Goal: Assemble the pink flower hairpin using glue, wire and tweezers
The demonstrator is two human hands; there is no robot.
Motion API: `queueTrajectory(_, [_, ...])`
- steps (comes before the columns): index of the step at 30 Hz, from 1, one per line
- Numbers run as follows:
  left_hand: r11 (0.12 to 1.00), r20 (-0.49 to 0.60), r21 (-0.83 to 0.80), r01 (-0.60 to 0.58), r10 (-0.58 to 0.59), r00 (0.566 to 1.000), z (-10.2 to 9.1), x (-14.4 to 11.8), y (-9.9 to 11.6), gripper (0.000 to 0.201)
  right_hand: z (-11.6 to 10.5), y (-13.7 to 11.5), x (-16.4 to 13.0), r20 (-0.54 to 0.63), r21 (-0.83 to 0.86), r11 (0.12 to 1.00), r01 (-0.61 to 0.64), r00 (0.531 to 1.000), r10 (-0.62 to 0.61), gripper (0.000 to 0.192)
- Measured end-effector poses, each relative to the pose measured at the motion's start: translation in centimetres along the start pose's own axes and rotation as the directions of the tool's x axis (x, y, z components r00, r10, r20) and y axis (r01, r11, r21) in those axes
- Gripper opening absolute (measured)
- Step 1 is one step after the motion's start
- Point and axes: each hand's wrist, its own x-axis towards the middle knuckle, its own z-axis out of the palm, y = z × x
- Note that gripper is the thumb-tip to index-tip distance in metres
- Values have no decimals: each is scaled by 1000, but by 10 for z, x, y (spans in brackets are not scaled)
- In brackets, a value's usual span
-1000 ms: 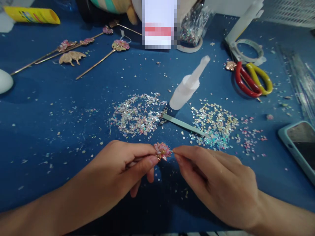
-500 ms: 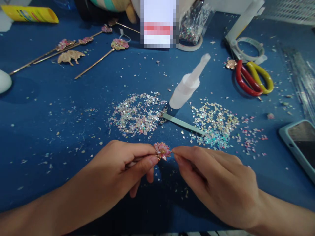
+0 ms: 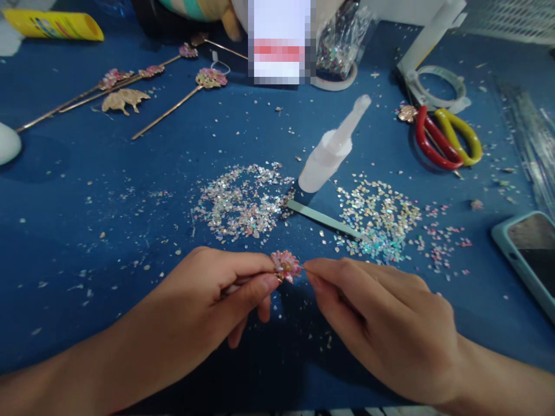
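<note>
Between the thumb and forefinger of my left hand (image 3: 236, 289) is a pink and gold flower ornament (image 3: 286, 266), held just above the blue table. My right hand (image 3: 377, 318) is closed in a pinch at the flower's right edge; a tiny pale tip shows at its fingertips, too small to name. Beyond the hands lie a pile of iridescent flakes (image 3: 243, 202) and a second, yellowish and turquoise pile (image 3: 381, 216). A flat pale green stick (image 3: 323, 218) rests between the piles, and behind it stands a white glue bottle (image 3: 327, 159) with a long nozzle.
Gold hairpins with pink flowers (image 3: 211, 77) and a gold butterfly-shaped piece (image 3: 125, 101) lie at the back left. Red and yellow handled pliers (image 3: 446, 138), a tape roll (image 3: 442, 84) and a phone (image 3: 531, 254) are on the right. A bag of flakes (image 3: 340, 52) sits at the back.
The flower looks turned very slightly in my left fingers. Both hands otherwise keep their places, and the things on the table have not moved.
</note>
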Motion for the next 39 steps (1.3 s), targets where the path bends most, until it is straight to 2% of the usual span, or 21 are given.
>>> queueTrajectory(20, [1000,-1,-17,-9,9,1000,0,2,3,39,1,2,3,-18,9,1000,20,1000,-20,36])
queueTrajectory(24, [1000,-10,-15,-12,12,1000,1,2,2,41,1,1,0,-10,-22,1000,17,1000,-18,37])
queueTrajectory(34, [999,-18,-8,-43,42,999,1,3,-1,41,4,3,1,-98,-116,991,61,992,-73,38])
queueTrajectory(39, [999,-18,0,-34,34,999,2,3,-2,42,4,3,0,-84,-114,991,76,993,-86,36])
